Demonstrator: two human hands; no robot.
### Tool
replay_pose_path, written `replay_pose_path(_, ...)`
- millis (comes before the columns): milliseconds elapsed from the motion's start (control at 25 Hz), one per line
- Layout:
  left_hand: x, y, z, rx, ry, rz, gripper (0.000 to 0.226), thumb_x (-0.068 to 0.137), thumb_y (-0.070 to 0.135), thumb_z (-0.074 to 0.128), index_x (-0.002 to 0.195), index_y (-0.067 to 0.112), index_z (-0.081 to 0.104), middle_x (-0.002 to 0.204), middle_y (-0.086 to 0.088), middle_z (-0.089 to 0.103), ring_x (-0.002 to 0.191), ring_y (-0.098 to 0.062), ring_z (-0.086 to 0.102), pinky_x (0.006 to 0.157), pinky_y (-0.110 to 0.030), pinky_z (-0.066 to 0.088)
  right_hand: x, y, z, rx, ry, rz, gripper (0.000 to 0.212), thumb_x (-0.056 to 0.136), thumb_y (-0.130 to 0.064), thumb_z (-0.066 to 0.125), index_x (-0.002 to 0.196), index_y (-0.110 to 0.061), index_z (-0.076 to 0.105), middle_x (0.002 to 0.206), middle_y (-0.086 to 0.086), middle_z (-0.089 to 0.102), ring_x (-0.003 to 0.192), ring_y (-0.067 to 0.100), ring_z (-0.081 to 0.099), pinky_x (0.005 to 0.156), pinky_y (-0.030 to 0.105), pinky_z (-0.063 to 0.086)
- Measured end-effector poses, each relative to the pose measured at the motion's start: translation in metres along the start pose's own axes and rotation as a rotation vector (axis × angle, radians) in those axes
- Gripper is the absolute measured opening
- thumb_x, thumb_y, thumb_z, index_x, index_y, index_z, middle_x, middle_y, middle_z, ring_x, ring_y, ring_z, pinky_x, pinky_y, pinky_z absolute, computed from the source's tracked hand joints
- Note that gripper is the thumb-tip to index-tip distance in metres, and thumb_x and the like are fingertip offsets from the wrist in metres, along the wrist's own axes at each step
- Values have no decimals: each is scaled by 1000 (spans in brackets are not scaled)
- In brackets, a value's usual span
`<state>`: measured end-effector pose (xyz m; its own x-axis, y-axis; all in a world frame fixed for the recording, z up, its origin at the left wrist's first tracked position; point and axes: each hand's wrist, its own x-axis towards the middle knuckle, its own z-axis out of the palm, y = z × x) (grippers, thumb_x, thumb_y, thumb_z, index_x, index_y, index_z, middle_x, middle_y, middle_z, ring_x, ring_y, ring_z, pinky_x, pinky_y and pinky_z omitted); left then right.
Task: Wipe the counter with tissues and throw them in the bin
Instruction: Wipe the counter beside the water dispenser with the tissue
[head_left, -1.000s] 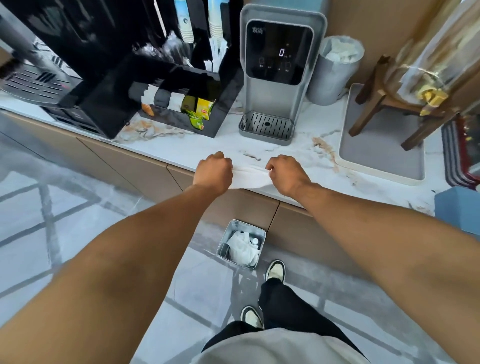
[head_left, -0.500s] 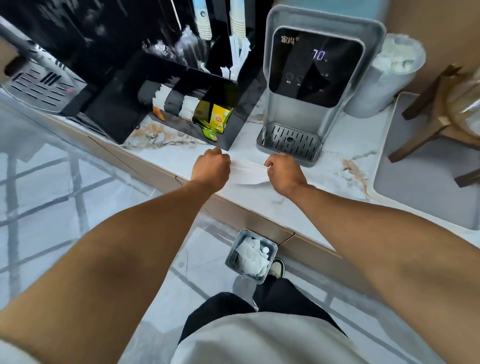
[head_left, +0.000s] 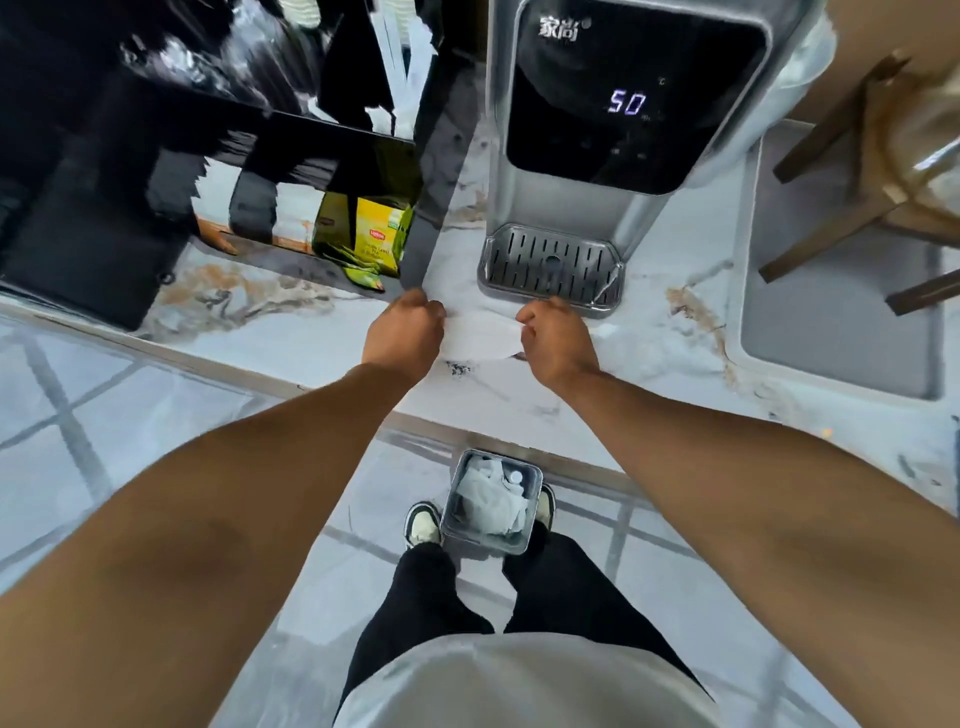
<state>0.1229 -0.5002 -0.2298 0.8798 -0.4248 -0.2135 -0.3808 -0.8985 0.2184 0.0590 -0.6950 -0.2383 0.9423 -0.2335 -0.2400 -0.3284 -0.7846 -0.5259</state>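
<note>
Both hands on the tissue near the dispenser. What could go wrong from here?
1. The right hand is close to the dispenser's drip tray; a forward wipe may knock it.
2. The tissue, stretched between right and left hand, might tear.
3. The bin already holds tissues, so a dropped one could miss or spill out.
</note>
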Motion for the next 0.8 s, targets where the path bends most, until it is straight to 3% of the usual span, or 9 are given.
replay_pose_path(240,5,-18,9,-36,-21,119,26,98,8,49,116,3,68,113,-20,58,100,-42,60,78,-50,55,-3,-8,13,30,55,73,25,94,-10,53,116,-8,64,125,11,55,112,29,57,97,37,49)
replay_pose_path(440,-2,-39,3,-112,3,275,39,96,9,52,135,3,58,129,-19,57,118,-39,55,82,-51,57,-12,-15,18,-105,174,73,29,95,-19,54,122,-10,62,125,12,51,118,32,50,98,37,47)
replay_pose_path(560,-10,-54,1,-62,76,370,35,92,5,56,125,-2,64,121,-22,62,112,-43,58,85,-50,55,-15,-22,21,-108,188,59,28,96,-24,55,122,-13,62,124,10,49,115,31,52,91,39,52)
replay_pose_path(680,-19,-73,4,-13,130,350,28,89,6,58,115,-2,66,113,-22,63,105,-43,59,91,-49,48,-16,-35,29,-94,116,-4,31,96,-34,58,122,-17,60,122,7,49,110,27,56,87,37,53)
replay_pose_path(800,-23,-88,16,16,182,340,28,91,9,53,115,-2,64,116,-22,62,109,-43,57,106,-54,41,-14,-43,40,-100,37,-19,39,93,-43,62,125,-21,58,121,4,47,106,23,56,84,35,52)
